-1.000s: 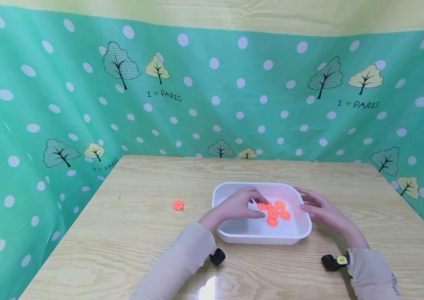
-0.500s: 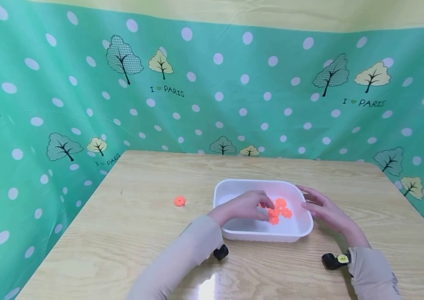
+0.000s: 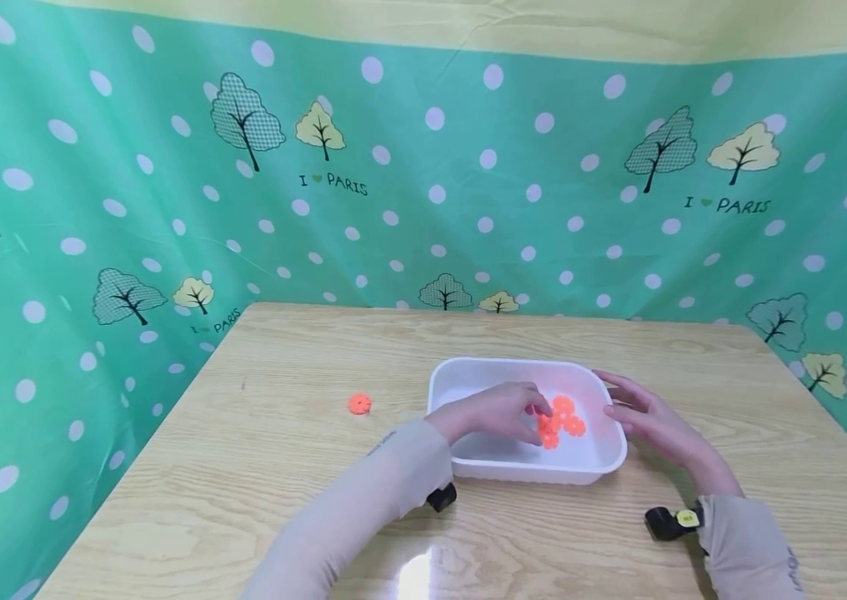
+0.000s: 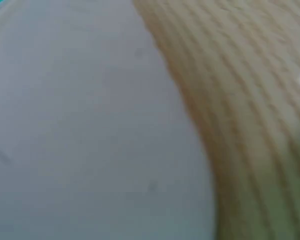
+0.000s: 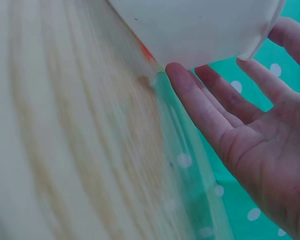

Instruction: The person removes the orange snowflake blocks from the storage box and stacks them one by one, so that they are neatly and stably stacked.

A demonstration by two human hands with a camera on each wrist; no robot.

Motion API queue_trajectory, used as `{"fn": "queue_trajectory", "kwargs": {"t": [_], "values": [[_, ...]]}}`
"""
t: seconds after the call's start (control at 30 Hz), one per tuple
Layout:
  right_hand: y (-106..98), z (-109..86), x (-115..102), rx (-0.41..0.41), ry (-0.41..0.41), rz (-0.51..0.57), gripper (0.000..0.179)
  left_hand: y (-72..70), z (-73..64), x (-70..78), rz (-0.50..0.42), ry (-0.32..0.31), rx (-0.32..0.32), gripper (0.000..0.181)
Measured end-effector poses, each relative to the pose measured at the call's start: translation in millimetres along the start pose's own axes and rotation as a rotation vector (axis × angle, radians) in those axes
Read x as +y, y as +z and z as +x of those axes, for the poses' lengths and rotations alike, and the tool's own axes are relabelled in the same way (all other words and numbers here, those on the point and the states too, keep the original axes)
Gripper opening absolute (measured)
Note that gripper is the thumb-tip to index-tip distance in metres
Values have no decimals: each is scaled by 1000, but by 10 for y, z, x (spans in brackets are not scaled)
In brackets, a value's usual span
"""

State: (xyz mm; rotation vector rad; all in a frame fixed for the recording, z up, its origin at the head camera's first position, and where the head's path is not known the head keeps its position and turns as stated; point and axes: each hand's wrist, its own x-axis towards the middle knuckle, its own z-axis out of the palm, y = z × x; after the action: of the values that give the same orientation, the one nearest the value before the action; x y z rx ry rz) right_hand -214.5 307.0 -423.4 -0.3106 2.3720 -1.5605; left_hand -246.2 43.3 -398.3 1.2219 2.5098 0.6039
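A white plastic tub (image 3: 521, 477) stands on the table with several orange flower-shaped pieces (image 3: 563, 406) on its floor. My left hand (image 3: 502, 410) reaches over its left side, fingers bent and thumb apart, fingertips right at the orange pieces. Whether it pinches one I cannot tell. My right hand (image 3: 652, 425) holds the tub's right end, thumb over the rim and fingers along the outside. In the right wrist view the right hand's fingers (image 5: 195, 95) lie against the tub wall (image 5: 200, 30). The left wrist view shows only a blurred tub wall (image 4: 100, 120).
One loose orange flower piece (image 3: 359, 404) lies on the wooden table (image 3: 303, 350) left of the tub. A green dotted curtain (image 3: 393, 208) hangs behind the table and along its sides. Black wrist cameras (image 3: 667, 523) sit under both sleeves.
My left hand has moved right inside the tub, deeper over the orange pieces, covering the leftmost ones. My right hand stays at the tub's right end. The head view has shifted slightly.
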Motion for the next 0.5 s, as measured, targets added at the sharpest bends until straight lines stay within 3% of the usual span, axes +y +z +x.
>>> {"fn": "queue_trajectory", "kwargs": {"t": [0.27, 0.5], "values": [[-20, -3, 12, 11, 7, -21, 59, 77, 45, -27, 1, 44, -3, 47], [-24, -7, 15, 8, -3, -4, 59, 125, 71, -31, 107, 93, -44, 53]]}}
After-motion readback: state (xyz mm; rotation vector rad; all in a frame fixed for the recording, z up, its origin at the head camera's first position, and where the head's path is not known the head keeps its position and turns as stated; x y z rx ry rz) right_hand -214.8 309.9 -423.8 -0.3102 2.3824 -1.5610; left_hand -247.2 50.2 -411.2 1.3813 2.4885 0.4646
